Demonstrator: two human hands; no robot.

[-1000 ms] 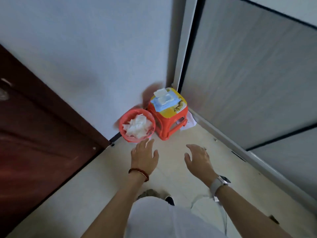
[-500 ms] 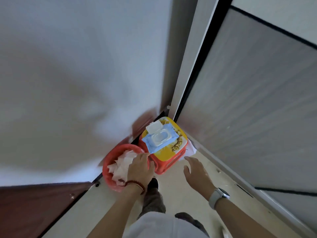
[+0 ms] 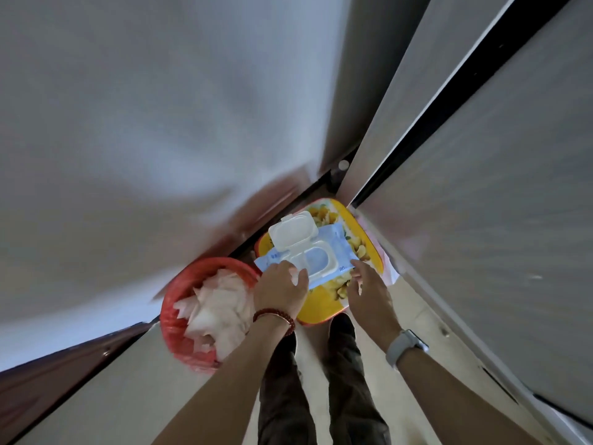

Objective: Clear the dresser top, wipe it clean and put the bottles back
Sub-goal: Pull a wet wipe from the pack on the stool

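Though lid-open, wipes pack [image 3: 324, 252] lying flat

A red basket [image 3: 179, 332] stands on the pale floor [image 3: 122, 390], heaped with crumpled white tissues [image 3: 218, 306]. Just beside it is a stool [image 3: 324, 303] with a yellow flower-printed seat (red at the rim). Behind both rises a white wall [image 3: 160, 123]; grey panels [image 3: 497, 220] with black strips run along the other side. A dark wooden door [image 3: 41, 387] shows at the lower edge.
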